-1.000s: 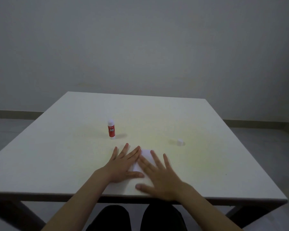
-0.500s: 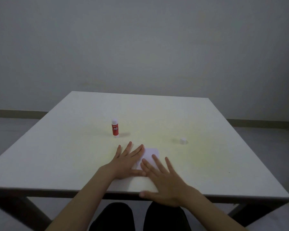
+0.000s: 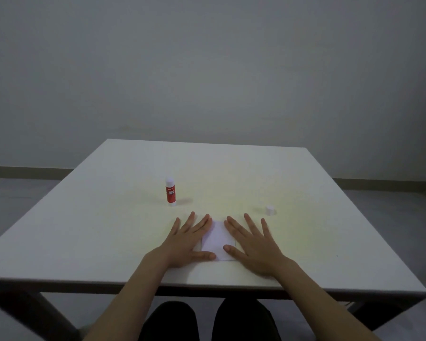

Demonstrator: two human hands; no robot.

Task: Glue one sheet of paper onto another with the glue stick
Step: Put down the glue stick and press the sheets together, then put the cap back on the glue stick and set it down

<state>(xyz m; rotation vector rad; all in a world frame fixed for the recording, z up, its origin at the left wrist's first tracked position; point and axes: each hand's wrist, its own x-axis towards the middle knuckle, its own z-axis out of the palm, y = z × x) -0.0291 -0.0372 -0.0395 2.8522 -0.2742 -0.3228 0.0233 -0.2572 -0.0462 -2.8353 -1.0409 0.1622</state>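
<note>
Both hands lie flat and palm-down on the white counter [image 3: 305, 193], close to its near edge and about midway along it. The left hand [image 3: 187, 244] rests with fingers spread, its index finger and thumb lying over the left side of the paper [image 3: 218, 239]. The right hand [image 3: 252, 247] mirrors it, fingers splayed, with its index finger and thumb on the paper's right side. Neither hand grips anything; both are open and pressed down, set apart from each other with a strip of the paper showing between them.

The paper is a small pale sheet lying flat on the counter. A thin lighter border shows along its left and near edges, which looks like a second sheet beneath the top one, though how the two are aligned under the hands cannot be told.

The glue stick [image 3: 170, 192] stands upright farther in from the near edge, beyond the left hand and slightly to its left, well clear of the paper. It has a red label and a white top and base. A small white cap [image 3: 269, 210] sits on the counter beyond the right hand and a little to its right, apart from both the paper and the glue stick
</note>
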